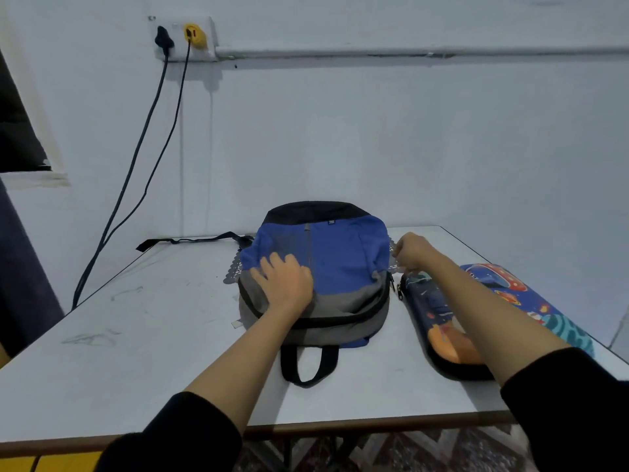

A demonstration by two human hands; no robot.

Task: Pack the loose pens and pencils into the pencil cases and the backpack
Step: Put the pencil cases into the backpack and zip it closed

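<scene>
A blue, grey and black fabric backpack (340, 253) lies flat on the white desk (153, 335), with its black carry loop (306, 369) pointing toward the person and its black top edge toward the wall. The left hand (286, 284) rests palm down on the backpack's left half, its grip spread with the fingers straight and fanned over the blue and grey panels. The right hand (412, 250) sits at the backpack's right edge. Its grip is curled in tight, but I cannot tell whether the fingers pinch anything there.

Just right of the backpack lies a dark hard-shell pencil case with a space print (439, 318), zipped along its near side and partly covered by the right forearm. Beside it, farther right, lies a blue hard-shell pencil case with planets and a rocket (510, 287). The two cases look close together or touching.

A grey scalloped lace mat (233, 270) shows from under the backpack on the left side. A black strap (190, 239) trails from the backpack across the desk's far left corner. On the white wall, two dark cables (136, 158) hang from a socket plate (183, 37).
</scene>
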